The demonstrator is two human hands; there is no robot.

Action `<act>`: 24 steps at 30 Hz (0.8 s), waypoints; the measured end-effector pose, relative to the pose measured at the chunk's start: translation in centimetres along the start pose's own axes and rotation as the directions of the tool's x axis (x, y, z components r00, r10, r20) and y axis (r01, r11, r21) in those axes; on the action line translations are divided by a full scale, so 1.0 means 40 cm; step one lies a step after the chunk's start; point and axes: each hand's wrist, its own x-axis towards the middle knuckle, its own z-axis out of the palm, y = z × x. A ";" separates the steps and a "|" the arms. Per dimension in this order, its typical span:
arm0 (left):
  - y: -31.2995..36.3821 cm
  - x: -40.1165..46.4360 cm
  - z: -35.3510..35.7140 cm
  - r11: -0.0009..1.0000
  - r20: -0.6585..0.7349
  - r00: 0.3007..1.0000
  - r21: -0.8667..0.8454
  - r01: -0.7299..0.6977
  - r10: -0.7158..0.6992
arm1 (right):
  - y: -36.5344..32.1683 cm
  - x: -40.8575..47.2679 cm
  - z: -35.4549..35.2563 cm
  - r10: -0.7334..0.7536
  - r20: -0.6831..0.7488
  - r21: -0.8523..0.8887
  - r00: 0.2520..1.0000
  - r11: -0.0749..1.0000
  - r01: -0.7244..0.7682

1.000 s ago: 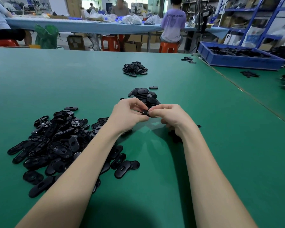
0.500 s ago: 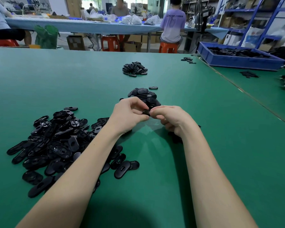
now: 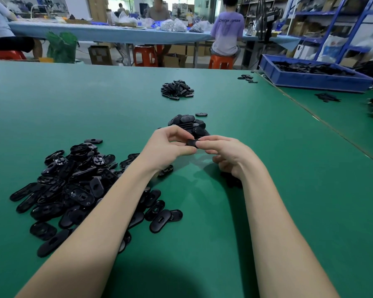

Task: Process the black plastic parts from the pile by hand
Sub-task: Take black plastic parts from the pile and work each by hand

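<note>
Still we pinch one black part [image 3: 192, 143] between left hand [image 3: 167, 148] and right hand [image 3: 228, 153]; hands have barely moved, slightly parted above the tabletop [image 3: 267, 190].

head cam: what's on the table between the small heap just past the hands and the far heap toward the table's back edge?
Mostly bare green table. Between the near heap and the far heap, only a single loose black part lies, close beside the near heap. Head view shows it.
</note>
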 end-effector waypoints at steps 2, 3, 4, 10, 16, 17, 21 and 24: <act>0.003 0.000 -0.006 0.997 0.035 0.999 -0.069 0.022 -0.019 | -0.001 -0.002 -0.004 0.009 0.064 0.041 0.998 0.999 -0.012; 0.004 -0.002 -0.008 0.995 0.051 0.998 -0.094 0.037 -0.032 | -0.002 -0.003 -0.005 0.014 0.091 0.064 0.996 0.998 -0.019; 0.006 -0.002 -0.010 0.992 0.067 0.997 -0.119 0.052 -0.044 | -0.003 -0.004 -0.005 0.018 0.112 0.089 0.994 0.996 -0.028; 0.020 -0.001 -0.014 0.944 0.132 0.985 -0.295 0.148 -0.113 | -0.005 -0.012 -0.002 0.034 0.150 0.183 0.988 0.981 -0.061; 0.018 -0.002 -0.018 0.960 0.111 0.987 -0.240 0.142 -0.119 | -0.009 -0.013 0.000 0.034 0.121 0.172 0.992 0.984 -0.055; 0.017 -0.001 -0.019 0.964 0.110 0.987 -0.225 0.140 -0.117 | -0.009 -0.013 0.000 0.017 0.113 0.146 0.993 0.989 -0.034; 0.016 -0.001 -0.018 0.970 0.107 0.987 -0.198 0.143 -0.124 | -0.007 -0.012 -0.005 -0.051 0.071 0.012 0.996 0.999 0.050; 0.018 -0.001 -0.018 0.972 0.110 0.986 -0.182 0.146 -0.127 | -0.005 -0.011 -0.010 -0.053 0.076 -0.008 0.996 0.999 0.053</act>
